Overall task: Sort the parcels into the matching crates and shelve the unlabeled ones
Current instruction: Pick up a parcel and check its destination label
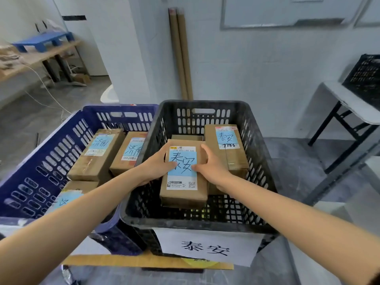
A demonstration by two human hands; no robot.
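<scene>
A brown cardboard parcel (183, 194) with a blue handwritten label sits inside the black crate (261, 128). My left hand (157, 164) grips its left edge and my right hand (211, 168) grips its right edge, thumbs on the label. A second parcel (227, 149) with the same kind of blue label lies at the crate's back right, and another is partly hidden behind the held one. The black crate carries a white paper sign (205, 246) on its front. The blue crate (41, 171) to the left holds several parcels (96, 155) with blue labels.
A white folding table (353, 103) with another black crate (366, 75) stands at the right. Two cardboard tubes (181, 54) lean against the wall behind the crates. A wooden bench (41, 56) with a blue stool stands far left. Grey floor surrounds the crates.
</scene>
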